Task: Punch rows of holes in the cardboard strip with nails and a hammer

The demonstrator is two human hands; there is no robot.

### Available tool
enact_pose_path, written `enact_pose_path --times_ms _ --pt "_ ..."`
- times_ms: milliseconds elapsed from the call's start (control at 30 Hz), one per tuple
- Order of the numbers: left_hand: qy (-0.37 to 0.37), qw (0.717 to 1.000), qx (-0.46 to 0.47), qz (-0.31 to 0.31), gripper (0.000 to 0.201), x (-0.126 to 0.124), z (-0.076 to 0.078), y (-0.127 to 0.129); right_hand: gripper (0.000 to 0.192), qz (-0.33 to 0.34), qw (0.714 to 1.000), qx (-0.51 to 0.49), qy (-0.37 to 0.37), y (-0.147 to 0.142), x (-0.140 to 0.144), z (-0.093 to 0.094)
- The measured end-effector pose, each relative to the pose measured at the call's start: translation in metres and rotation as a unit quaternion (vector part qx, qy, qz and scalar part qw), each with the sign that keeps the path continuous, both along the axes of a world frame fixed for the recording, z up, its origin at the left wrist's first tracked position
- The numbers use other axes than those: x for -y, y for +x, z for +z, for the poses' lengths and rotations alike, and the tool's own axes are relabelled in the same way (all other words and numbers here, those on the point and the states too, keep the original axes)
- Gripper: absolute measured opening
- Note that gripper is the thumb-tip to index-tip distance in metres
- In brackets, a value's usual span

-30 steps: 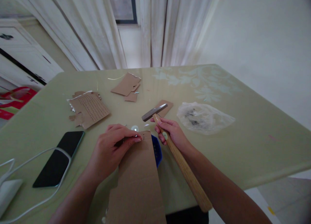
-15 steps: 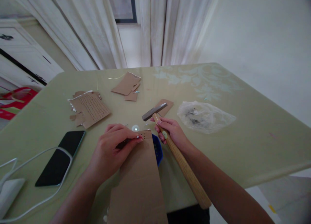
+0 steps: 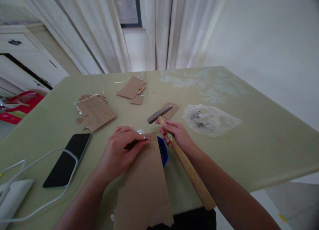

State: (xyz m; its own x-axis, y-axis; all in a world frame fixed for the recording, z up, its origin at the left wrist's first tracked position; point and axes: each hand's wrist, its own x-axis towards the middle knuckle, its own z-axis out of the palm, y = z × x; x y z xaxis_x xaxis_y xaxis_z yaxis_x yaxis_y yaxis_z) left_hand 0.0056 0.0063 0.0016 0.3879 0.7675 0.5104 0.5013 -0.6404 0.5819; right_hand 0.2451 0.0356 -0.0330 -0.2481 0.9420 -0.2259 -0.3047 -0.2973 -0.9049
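Note:
Thumb and fingers of my left hand [image 3: 122, 150] pinch a small nail [image 3: 144, 138], of which only the shiny head shows. It stands over the top end of a long strip of brown cardboard [image 3: 147, 186], near several punched holes. Under the strip a blue plastic container [image 3: 163, 152] shows at the right side. My right hand [image 3: 176, 135] is wrapped round the wooden handle of a hammer [image 3: 159, 115], close below its metal head. The head is held above the table, up and to the right of the nail, apart from it.
Torn cardboard pieces [image 3: 96, 112] with rows of holes lie at the left, others [image 3: 131, 87] farther back. A clear plastic bag [image 3: 211, 120] with dark bits lies at the right. A phone [image 3: 67, 160] and white cable [image 3: 72, 176] are at the left. Curtains [image 3: 161, 30] hang behind the table.
The whole view has shifted slightly, so things sit a little farther right. Both hands keep their hold, with the hammer still raised beside the cardboard.

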Motion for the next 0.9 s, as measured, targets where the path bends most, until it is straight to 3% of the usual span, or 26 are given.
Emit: enact_pose_path --times_ms 200,533,900 --pt "-0.043 0.999 0.017 0.002 0.004 -0.001 -0.004 -0.001 0.043 0.042 0.998 0.039 0.004 0.003 0.003 0.001" --pt "-0.085 0.996 0.027 0.003 0.005 0.000 -0.010 -0.002 0.040 0.055 0.998 0.038 -0.014 0.000 0.003 -0.005" --pt "-0.083 0.994 0.047 0.043 0.010 0.001 -0.009 0.005 0.039 0.061 0.998 -0.002 0.004 -0.004 0.005 -0.002"
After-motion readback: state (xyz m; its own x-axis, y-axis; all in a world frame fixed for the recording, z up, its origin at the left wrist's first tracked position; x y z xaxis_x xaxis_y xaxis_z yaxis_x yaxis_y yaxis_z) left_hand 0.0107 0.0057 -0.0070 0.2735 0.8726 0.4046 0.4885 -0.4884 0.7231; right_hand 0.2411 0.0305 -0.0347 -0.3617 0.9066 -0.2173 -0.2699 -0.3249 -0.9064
